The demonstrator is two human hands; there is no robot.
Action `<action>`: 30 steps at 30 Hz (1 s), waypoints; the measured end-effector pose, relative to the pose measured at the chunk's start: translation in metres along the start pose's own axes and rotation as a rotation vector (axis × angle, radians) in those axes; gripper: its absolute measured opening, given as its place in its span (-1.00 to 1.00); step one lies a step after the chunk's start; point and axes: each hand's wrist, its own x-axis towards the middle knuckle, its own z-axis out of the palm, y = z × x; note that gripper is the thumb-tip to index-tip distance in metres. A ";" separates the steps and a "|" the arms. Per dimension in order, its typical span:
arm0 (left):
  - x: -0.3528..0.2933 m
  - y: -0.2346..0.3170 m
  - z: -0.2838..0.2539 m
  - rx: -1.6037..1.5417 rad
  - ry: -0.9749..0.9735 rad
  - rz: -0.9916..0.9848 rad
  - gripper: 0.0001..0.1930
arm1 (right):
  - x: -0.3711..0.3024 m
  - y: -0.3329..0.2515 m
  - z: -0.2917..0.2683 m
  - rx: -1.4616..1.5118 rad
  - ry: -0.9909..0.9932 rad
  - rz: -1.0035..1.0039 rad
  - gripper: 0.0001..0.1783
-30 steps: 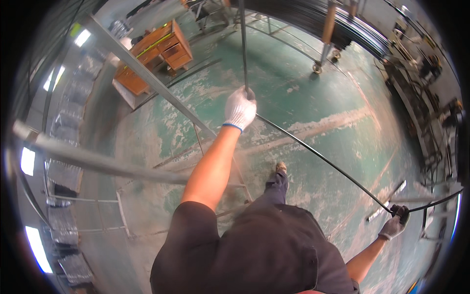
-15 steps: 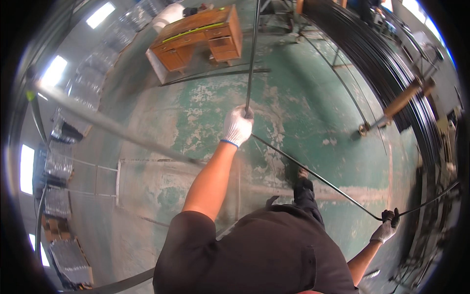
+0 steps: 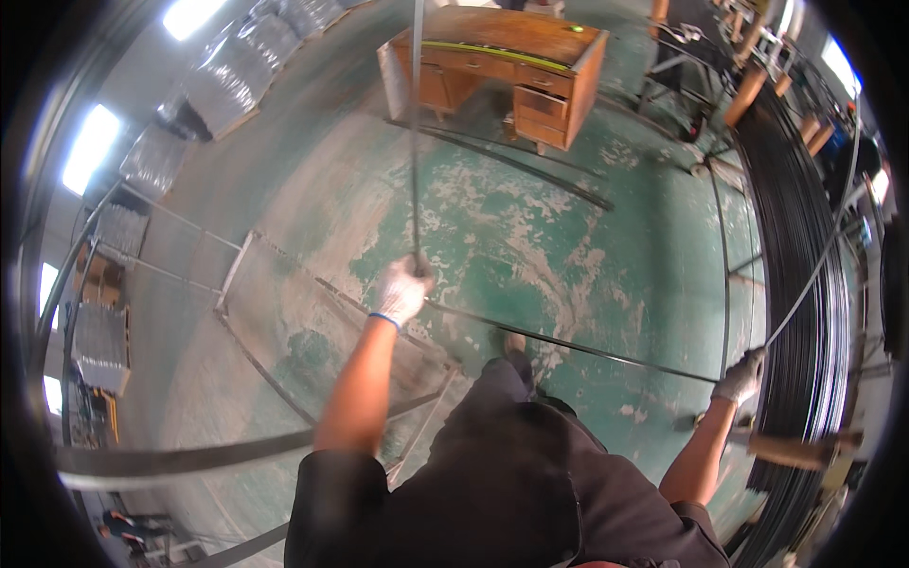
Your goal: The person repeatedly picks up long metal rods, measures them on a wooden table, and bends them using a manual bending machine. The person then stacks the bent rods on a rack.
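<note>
A thin metal frame (image 3: 568, 344) with bent corners is held out in front of me, one bar running between my two hands. My left hand (image 3: 402, 287), in a white knit glove with a blue cuff edge, is closed around its left corner. From that corner a long side bar (image 3: 415, 142) stretches away toward the far side. At the right corner my right hand (image 3: 741, 377), gloved in white and dark, grips the frame. Another side bar (image 3: 814, 275) extends up and away from there. The glove hides the exact finger positions on the right.
A wooden desk (image 3: 540, 43) stands ahead, with dark bars (image 3: 530, 168) lying on the green floor before it. To the right is a long stack of black metal bars (image 3: 795, 284). Wrapped stacks (image 3: 222, 85) line the left. A blurred bar (image 3: 180, 462) crosses the lower left.
My view has turned left, so the desk now appears farther right. Both hands keep their hold on the frame; its right side bar now points more steeply away.
</note>
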 end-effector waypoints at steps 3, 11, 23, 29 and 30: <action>0.057 -0.058 -0.030 -0.049 -0.018 -0.164 -0.79 | -0.028 -0.018 0.184 0.004 -0.218 0.059 -0.49; 0.244 -0.085 -0.092 -0.168 0.124 -0.285 -0.85 | -0.069 -0.042 0.528 0.066 -0.437 -0.034 -0.57; 0.541 -0.147 -0.135 -0.293 0.414 -0.460 -0.88 | -0.102 0.023 1.028 0.114 -0.945 -0.258 -0.68; 0.678 -0.149 -0.163 -0.398 0.537 -0.630 -0.89 | -0.159 0.031 1.292 0.022 -1.085 -0.191 -0.69; 0.696 -0.145 -0.174 -0.430 0.544 -0.638 -0.89 | -0.172 0.030 1.335 -0.007 -1.094 -0.195 -0.71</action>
